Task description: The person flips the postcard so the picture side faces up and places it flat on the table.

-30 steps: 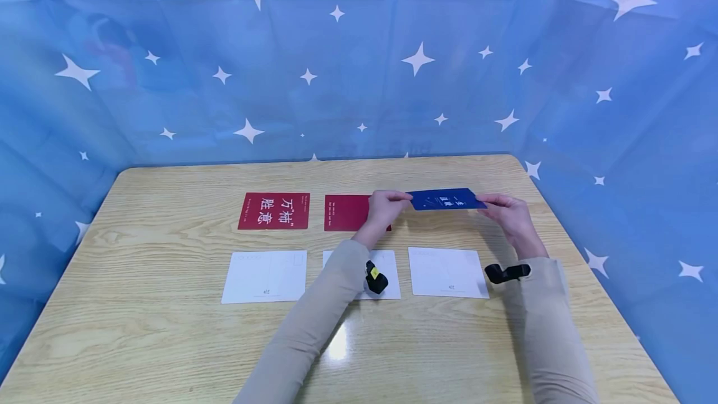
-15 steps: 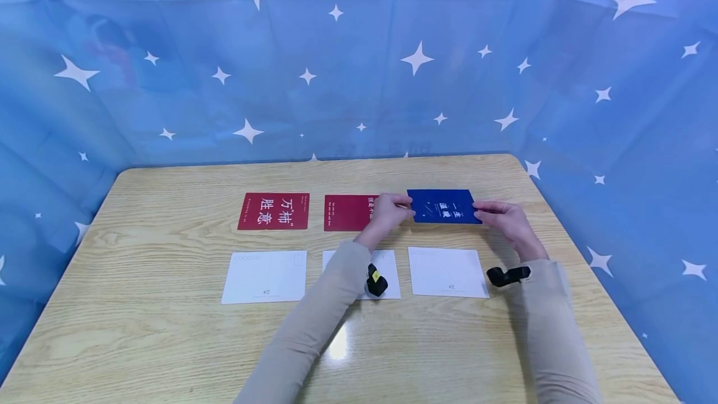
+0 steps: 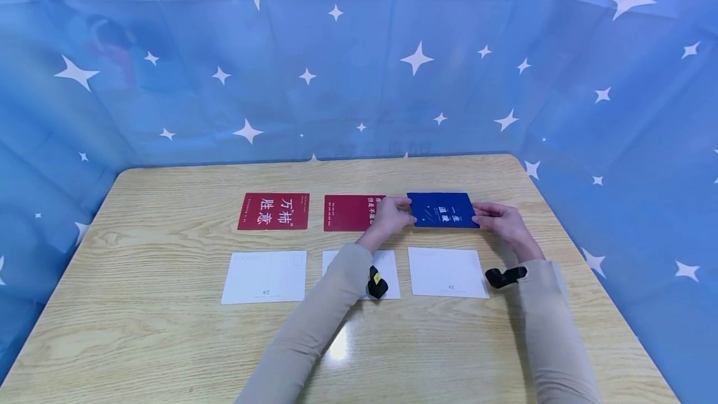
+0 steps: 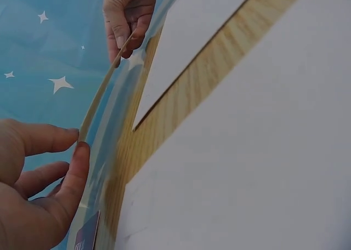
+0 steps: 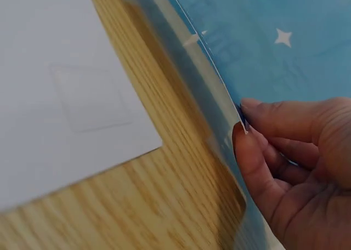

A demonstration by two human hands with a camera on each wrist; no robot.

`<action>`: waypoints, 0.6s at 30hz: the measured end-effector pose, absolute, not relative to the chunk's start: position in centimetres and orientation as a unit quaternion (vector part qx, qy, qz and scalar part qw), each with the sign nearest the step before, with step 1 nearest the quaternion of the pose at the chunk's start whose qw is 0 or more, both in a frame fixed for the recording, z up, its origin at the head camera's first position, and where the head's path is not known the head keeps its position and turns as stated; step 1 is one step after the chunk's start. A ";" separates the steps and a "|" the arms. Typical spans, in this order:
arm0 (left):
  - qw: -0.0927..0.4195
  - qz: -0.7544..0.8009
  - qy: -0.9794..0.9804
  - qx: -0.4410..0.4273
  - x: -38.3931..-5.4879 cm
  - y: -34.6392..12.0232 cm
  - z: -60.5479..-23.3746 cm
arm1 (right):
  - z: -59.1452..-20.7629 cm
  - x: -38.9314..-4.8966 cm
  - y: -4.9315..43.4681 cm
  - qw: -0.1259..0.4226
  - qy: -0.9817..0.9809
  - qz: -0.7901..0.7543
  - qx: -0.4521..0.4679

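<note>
A blue postcard [image 3: 440, 210] with white characters is held between both hands at the back right of the table. My left hand [image 3: 389, 217] pinches its left edge between thumb and finger, and my right hand [image 3: 505, 223] pinches the opposite edge. Seen from the left wrist, the postcard [image 4: 98, 99] is nearly edge-on and slightly bowed, with the right hand [image 4: 129, 17] at its far end. The right wrist view shows a thin edge of the postcard [image 5: 222, 77] between thumb and finger. A red postcard [image 3: 348, 214] lies beside the left hand, partly covered by it.
Another red postcard [image 3: 273, 211] lies flat at the back left. Nearer the front, white postcards form a row: one on the left [image 3: 265, 277], one in the middle [image 3: 388, 265] partly under the left forearm, one on the right [image 3: 449, 273]. A starry blue cloth [image 3: 359, 67] surrounds the wooden table [image 3: 140, 304].
The blue postcard has tipped from a shallow angle so its printed face shows more fully, and has come slightly nearer. Both hands have kept their pinch and shifted a little with it.
</note>
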State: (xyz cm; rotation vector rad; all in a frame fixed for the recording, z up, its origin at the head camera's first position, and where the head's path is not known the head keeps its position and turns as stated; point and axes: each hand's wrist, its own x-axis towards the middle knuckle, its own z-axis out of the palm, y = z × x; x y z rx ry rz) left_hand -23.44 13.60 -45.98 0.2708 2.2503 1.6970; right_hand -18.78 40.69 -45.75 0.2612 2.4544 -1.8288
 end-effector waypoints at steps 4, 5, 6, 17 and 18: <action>0.148 0.573 0.800 0.102 -23.5 13.7 -46.2 | -45.8 -18.8 40.5 0.039 0.807 -0.583 0.088; 0.148 0.568 0.803 0.105 -23.5 13.7 -46.3 | -45.9 -18.9 40.5 0.040 0.810 -0.579 0.088; 0.148 0.562 0.807 0.107 -23.5 13.8 -46.3 | -45.9 -18.9 40.5 0.042 0.814 -0.573 0.088; 0.109 0.494 0.851 0.143 -23.4 14.4 -46.4 | -45.5 -19.0 39.8 0.028 0.858 -0.506 0.081; 0.101 0.485 0.856 0.149 -23.4 14.4 -46.4 | -45.5 -19.0 39.7 0.026 0.863 -0.497 0.081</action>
